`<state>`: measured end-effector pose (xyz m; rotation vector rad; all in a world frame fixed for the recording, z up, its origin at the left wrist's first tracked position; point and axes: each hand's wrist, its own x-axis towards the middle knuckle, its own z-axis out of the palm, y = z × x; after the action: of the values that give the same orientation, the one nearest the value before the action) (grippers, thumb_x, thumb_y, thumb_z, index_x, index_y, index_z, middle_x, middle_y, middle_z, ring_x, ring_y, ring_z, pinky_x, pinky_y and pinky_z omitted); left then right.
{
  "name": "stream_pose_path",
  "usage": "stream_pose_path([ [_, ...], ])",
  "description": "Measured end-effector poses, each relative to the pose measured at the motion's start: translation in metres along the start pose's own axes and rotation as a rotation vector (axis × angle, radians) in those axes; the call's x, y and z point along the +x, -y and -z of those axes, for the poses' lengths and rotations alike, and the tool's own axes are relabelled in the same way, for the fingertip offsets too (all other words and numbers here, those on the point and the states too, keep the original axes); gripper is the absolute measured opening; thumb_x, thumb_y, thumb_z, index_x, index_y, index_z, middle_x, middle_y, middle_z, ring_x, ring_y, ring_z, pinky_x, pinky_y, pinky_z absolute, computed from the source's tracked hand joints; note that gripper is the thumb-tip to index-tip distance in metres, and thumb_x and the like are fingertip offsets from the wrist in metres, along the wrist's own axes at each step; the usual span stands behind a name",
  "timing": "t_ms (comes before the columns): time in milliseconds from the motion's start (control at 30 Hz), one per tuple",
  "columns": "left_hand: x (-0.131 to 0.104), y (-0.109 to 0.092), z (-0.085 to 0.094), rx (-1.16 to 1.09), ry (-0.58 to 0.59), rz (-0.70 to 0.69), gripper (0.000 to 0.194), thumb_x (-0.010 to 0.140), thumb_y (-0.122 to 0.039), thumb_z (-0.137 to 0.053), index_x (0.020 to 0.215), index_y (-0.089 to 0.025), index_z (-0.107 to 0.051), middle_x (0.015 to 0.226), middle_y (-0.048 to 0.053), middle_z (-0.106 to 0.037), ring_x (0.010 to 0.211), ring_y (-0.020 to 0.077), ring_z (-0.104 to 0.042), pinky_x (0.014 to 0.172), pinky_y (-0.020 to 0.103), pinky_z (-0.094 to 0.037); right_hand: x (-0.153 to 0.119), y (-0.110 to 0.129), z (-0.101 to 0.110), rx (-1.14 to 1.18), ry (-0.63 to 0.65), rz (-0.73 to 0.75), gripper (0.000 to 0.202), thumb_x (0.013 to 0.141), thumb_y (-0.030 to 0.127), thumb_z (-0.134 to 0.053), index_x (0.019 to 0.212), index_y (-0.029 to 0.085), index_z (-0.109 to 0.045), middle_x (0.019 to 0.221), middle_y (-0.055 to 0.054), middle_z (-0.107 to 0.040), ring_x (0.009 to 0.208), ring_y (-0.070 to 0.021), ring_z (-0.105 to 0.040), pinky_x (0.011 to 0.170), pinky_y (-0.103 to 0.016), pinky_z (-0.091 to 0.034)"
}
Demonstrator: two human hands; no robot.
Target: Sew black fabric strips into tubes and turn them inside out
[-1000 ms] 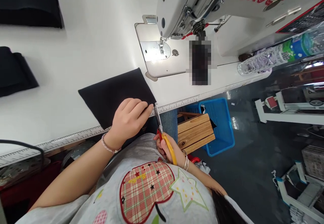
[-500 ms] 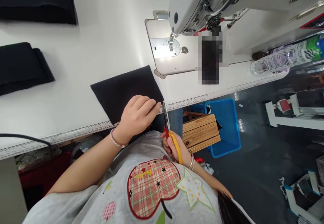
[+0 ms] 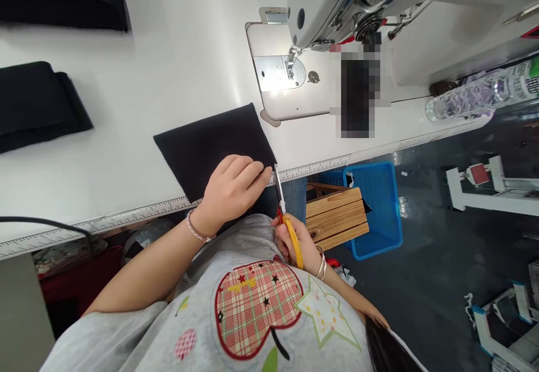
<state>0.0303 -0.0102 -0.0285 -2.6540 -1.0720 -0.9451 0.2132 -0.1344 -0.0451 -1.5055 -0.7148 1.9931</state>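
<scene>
A dark piece of cloth (image 3: 210, 142) lies flat on the white table, its near edge reaching the table's front. My left hand (image 3: 233, 189) grips this cloth by the near right corner, fingers bent and held together. In my right hand (image 3: 301, 243) is a pair of scissors (image 3: 293, 237) with yellow and red handles. The scissors point away from my body, and their tips are at the cloth's right edge, just beside my left fingertips. Whether the blades have cloth between them is too small to tell.
A sewing machine (image 3: 337, 7) stands at the back right, its needle plate (image 3: 280, 73) beyond the cloth. Folded dark cloths (image 3: 33, 102) lie at left. A measuring tape (image 3: 138, 215) runs along the table edge. A plastic bottle (image 3: 471, 97), wooden stool (image 3: 337, 217) and blue crate (image 3: 383, 232) are at right.
The scissors' handles have drawn closer together in my right hand, tips still at the cloth's edge. My left hand keeps its grip. The whole view has shifted slightly.
</scene>
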Motion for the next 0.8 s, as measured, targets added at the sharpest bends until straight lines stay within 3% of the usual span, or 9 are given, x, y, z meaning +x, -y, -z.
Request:
stream_pose_path([
  [467,0.001,0.0,0.0,-0.004,-0.002,0.005,0.013,0.083,-0.01,-0.065,0.095,-0.013,-0.065,0.08,0.004,-0.065,0.078,0.018,-0.054,0.068,0.033,-0.044,0.002,0.011,-0.005,0.037,-0.04,-0.038,0.061,0.066,0.076,-0.068,0.078,0.022,-0.044,0.042,0.015,-0.032,0.026,-0.0022,-0.029,0.027,-0.015,-0.022],
  [800,-0.003,0.001,0.0,-0.005,0.01,0.011,0.014,0.083,-0.012,-0.065,0.096,-0.015,-0.065,0.081,0.005,-0.065,0.078,0.0185,-0.054,0.069,0.033,-0.043,0.001,-0.007,0.002,0.105,-0.02,0.008,0.053,0.076,0.07,-0.064,0.081,0.021,-0.046,0.045,0.015,-0.035,0.025,-0.0018,-0.03,0.025,-0.014,-0.023],
])
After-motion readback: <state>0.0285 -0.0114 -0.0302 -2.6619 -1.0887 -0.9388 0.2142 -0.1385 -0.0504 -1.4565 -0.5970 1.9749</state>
